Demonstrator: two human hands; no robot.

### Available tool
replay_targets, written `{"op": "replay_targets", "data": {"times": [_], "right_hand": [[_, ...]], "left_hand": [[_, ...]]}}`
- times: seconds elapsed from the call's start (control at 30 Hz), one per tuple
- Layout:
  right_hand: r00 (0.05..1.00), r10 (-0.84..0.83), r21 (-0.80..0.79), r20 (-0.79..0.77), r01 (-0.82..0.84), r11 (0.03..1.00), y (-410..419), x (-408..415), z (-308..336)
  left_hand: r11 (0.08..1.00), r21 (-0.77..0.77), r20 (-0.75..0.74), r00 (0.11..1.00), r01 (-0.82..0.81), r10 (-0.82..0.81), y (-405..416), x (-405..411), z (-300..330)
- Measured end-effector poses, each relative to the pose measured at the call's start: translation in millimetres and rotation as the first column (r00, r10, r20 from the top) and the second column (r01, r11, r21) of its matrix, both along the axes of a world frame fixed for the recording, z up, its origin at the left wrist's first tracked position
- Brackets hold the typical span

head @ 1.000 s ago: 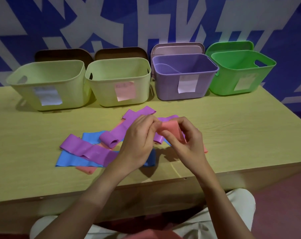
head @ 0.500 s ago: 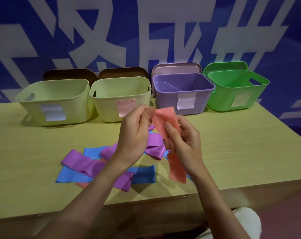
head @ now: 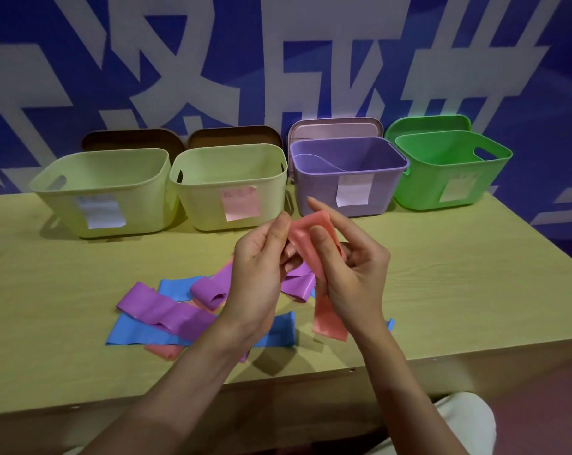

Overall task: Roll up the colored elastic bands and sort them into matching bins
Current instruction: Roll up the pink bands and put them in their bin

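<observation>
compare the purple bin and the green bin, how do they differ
The purple bin is straight-walled with a flat rim; the green bin is rounded, with a cut-out handle slot. The purple bin's label is white, the green bin's greenish. Both are open, with matching lids behind.

Bins (head: 232, 188) behind bands (head: 166, 311) on table (head: 458, 290)

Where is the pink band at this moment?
Centre of the head view: both hands hold the pink band above the table, in front of the purple bin.
</observation>
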State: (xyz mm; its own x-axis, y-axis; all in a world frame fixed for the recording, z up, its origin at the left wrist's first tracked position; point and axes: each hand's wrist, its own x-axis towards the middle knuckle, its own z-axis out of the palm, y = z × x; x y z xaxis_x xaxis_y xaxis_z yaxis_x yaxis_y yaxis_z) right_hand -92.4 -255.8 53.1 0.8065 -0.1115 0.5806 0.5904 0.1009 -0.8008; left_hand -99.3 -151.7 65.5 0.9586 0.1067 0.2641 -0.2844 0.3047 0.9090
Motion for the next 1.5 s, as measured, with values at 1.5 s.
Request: {"op": "replay_targets", "data": {"times": [1.5], "right_hand": [[0.925, 0.196, -0.054, -0.326, -0.225, 0.973, -27.3, 2.8, -31.5]], "left_hand": [[0.969, 0.241, -0.086, 0.996, 0.047, -0.027, 5.6, 11.2, -39.4]]}}
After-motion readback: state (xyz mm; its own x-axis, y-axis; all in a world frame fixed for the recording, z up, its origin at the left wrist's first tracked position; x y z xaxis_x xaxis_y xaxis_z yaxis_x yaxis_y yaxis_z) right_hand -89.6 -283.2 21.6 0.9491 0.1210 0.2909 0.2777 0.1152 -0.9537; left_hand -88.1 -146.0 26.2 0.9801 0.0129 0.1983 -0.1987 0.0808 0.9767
